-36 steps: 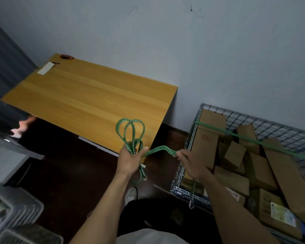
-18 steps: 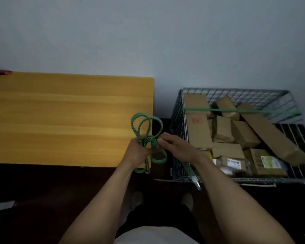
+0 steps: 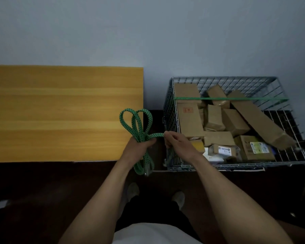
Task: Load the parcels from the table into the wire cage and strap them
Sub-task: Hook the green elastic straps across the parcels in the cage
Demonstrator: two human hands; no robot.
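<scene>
Your left hand (image 3: 139, 147) curls its fingers (image 3: 151, 142) tight round the coiled green speckled cord (image 3: 136, 120) just off the table (image 3: 60, 111) edge, and your right hand (image 3: 178, 145) pinches one free strand beside the wire cage (image 3: 167, 106); draw it out steadily so the springy loops do not tangle. The brown cardboard parcels (image 3: 215, 118) lie heaped in the cage under one taut green strap (image 3: 231, 98), so stretch this one across the nearer boxes.

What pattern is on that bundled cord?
The cord is green with black dots; head view.

Left end of the table (image 3: 60, 111) beyond the frame edge; hook (image 3: 166, 161) below right hand (image 3: 179, 145) blurred
</scene>
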